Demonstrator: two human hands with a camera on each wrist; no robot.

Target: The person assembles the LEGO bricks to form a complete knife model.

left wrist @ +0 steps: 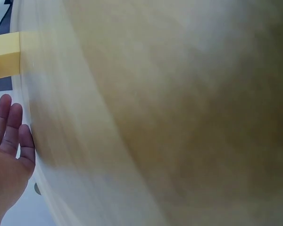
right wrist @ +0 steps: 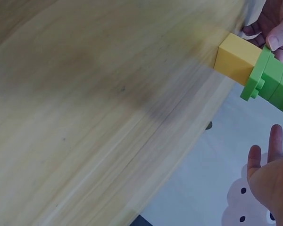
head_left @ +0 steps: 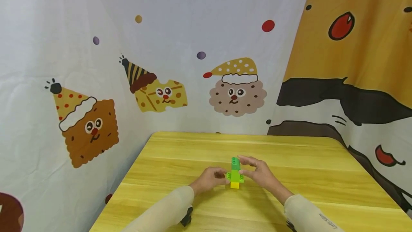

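A small tower of toy building blocks [head_left: 235, 174] stands upright on the table. It has a yellow block [right wrist: 238, 57] at the bottom, a light green plate [right wrist: 257, 75] jutting out both sides, and green blocks [right wrist: 273, 77] above. From the left, my left hand [head_left: 210, 179] pinches the plate's end with the thumb; its other fingers extend loosely beside the yellow block in the left wrist view. My right hand [head_left: 260, 171] is at the tower's right side, fingers spread, fingertips close to the upper green blocks; whether they touch is unclear.
The wooden table [head_left: 180, 153] has a pale grain and rounded back corners. Behind it hangs a white cloth [head_left: 180, 6] printed with cartoon biscuits and cheese. A dark strap piece [head_left: 187, 217] sits by the left sleeve.
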